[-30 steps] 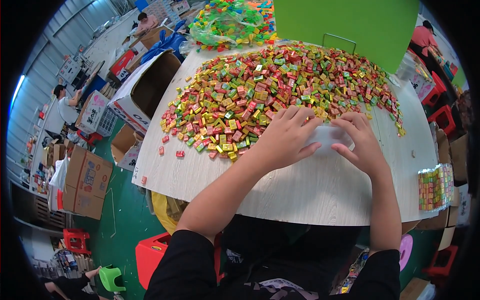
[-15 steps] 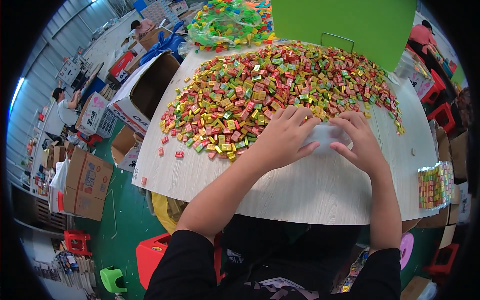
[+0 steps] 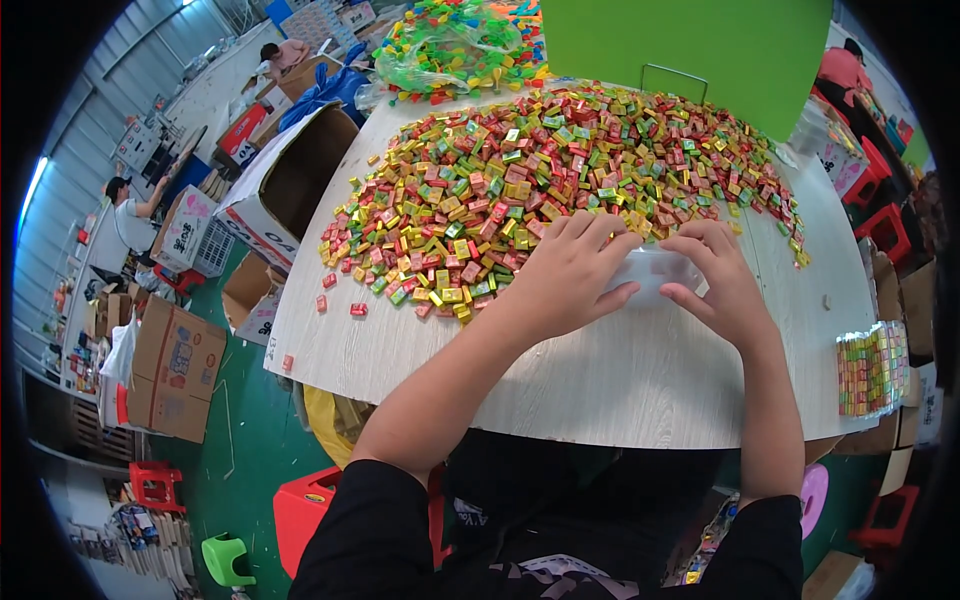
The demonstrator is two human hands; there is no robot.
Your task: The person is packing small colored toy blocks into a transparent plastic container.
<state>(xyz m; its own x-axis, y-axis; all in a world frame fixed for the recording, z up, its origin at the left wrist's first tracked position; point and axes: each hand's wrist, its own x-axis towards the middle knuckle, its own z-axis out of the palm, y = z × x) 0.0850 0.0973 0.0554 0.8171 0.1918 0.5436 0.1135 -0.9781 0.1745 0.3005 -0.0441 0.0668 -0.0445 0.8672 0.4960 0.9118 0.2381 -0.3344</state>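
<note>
Between my two hands sits a clear plastic box (image 3: 650,275) on the pale wooden table (image 3: 620,390). My left hand (image 3: 575,275) grips its left side, thumb at the near edge and fingers over the far side. At the right end my right hand (image 3: 718,275) is curled round it in the same way. The box's inside is mostly covered by my fingers. Just beyond lies a wide heap of small wrapped candies (image 3: 500,200) in red, yellow, green and pink foil, close to my left fingers.
A bag of colourful plastic pieces (image 3: 450,50) and a green board (image 3: 690,50) stand behind the heap. At the right table edge is a packed block of candies (image 3: 872,370). An open carton (image 3: 290,185) adjoins the left side. A red stool (image 3: 305,515) stands below.
My hands and the clear box stay almost exactly where they were. In the left background, a seated person's arm has shifted slightly.
</note>
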